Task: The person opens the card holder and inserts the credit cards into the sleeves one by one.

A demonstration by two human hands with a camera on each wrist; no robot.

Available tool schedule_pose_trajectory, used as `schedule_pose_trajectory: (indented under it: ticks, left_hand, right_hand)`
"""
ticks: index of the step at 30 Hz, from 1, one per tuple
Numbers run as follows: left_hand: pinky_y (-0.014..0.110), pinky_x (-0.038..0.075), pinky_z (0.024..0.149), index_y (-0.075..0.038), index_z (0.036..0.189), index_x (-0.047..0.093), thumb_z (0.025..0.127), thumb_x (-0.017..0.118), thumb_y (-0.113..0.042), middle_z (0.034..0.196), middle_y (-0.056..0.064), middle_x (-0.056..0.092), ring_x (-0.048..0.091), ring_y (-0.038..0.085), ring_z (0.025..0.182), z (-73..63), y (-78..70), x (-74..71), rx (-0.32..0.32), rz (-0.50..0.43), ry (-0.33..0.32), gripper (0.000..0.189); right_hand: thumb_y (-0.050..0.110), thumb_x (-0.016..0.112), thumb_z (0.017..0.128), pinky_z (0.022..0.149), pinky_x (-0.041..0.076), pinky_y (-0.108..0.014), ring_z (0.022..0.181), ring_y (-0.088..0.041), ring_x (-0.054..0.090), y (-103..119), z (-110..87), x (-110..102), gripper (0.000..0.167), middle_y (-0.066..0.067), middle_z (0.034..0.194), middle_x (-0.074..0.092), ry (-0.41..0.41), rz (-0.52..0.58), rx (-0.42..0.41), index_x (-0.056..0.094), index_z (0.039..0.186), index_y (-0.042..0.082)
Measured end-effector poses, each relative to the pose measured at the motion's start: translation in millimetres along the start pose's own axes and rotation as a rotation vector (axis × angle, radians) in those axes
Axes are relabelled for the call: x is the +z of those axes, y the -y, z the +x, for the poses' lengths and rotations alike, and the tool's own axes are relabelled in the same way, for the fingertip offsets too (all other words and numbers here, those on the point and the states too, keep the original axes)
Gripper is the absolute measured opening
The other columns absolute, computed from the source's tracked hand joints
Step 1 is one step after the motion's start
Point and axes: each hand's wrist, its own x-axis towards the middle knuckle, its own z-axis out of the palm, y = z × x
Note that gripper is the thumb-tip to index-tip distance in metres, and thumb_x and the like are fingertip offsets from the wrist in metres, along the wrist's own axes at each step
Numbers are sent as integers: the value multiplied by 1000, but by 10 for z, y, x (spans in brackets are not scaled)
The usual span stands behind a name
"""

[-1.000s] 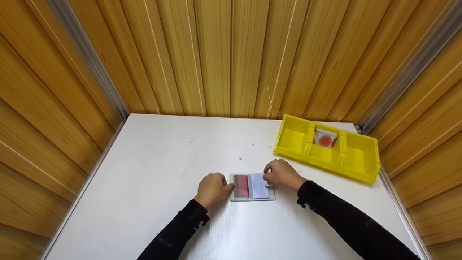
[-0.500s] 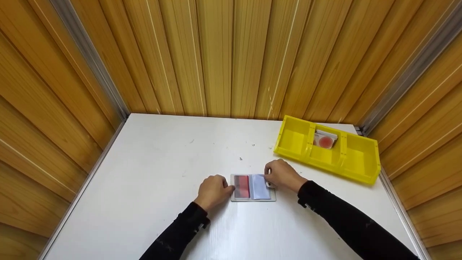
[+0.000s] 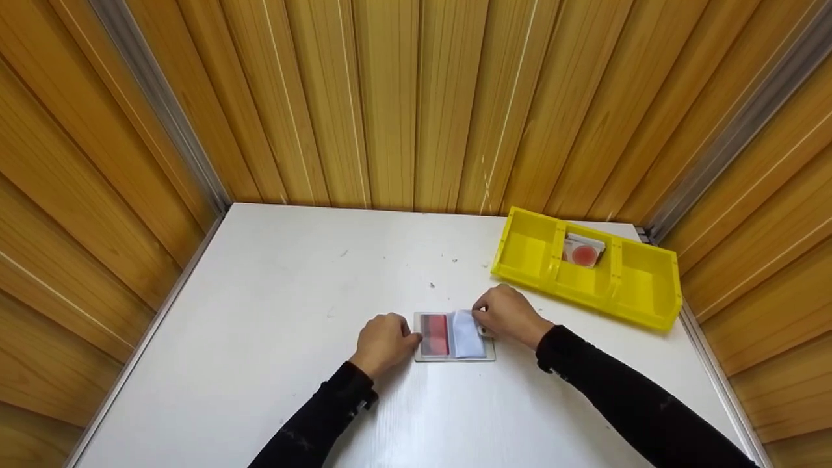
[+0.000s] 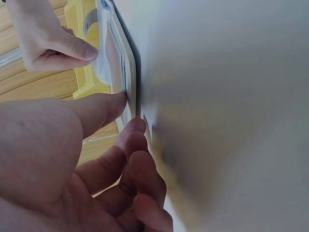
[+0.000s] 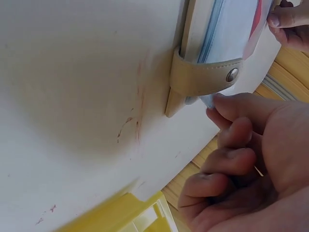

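Note:
A small card holder (image 3: pixel 450 339) lies spread open on the white table in the head view. Its left side shows a red card (image 3: pixel 438 335) under clear plastic; pale bluish plastic sleeves (image 3: pixel 468 338) cover the right side. My left hand (image 3: pixel 383 341) pinches the holder's left edge, thumb on top and fingertips at the underside in the left wrist view. With thumb and forefinger, my right hand (image 3: pixel 508 313) pinches the upper right corner of a sleeve. In the right wrist view, a beige strap (image 5: pixel 200 77) with a metal snap (image 5: pixel 232 74) bends up from the cover beside those fingertips.
A yellow tray (image 3: pixel 552 286) with three compartments stands at the back right of the table (image 3: pixel 292 273). Inside its middle compartment is a white box with a red circle (image 3: pixel 584 253). Wood-patterned panels (image 3: pixel 390 104) wall in the back and sides.
The sleeve's upper right corner has lifted slightly in my right hand, and the sleeve now bends a little. My left hand keeps its hold on the left edge.

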Motion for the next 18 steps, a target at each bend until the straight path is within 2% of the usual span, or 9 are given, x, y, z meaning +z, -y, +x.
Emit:
schedule_pose_trajectory:
  ticks: [4, 9, 18]
  left_hand:
    - [35, 48, 63, -14, 72, 71, 93, 84, -31, 73, -1, 68, 58, 15, 69, 4, -8, 3, 5, 12, -1, 30]
    - [34, 48, 65, -14, 73, 72, 94, 83, -32, 74, -1, 68, 58, 16, 70, 15, -18, -3, -2, 14, 14, 30]
    - [35, 50, 67, -15, 74, 74, 95, 82, -32, 74, -1, 70, 60, 16, 70, 22, -18, 1, -9, 11, 23, 28]
  right_hand:
    - [15, 75, 100, 77, 58, -37, 79, -14, 67, 3, -5, 1, 16, -4, 91, 83, -29, -18, -40, 89, 99, 9]
    - [16, 74, 100, 66, 47, -31, 68, -13, 57, 3, 23, -2, 14, 1, 75, 68, -6, -13, 4, 85, 95, 8]
    - [20, 72, 98, 64, 47, -30, 67, -14, 56, -7, 54, -16, 16, 1, 74, 65, 46, 22, 18, 79, 88, 10]
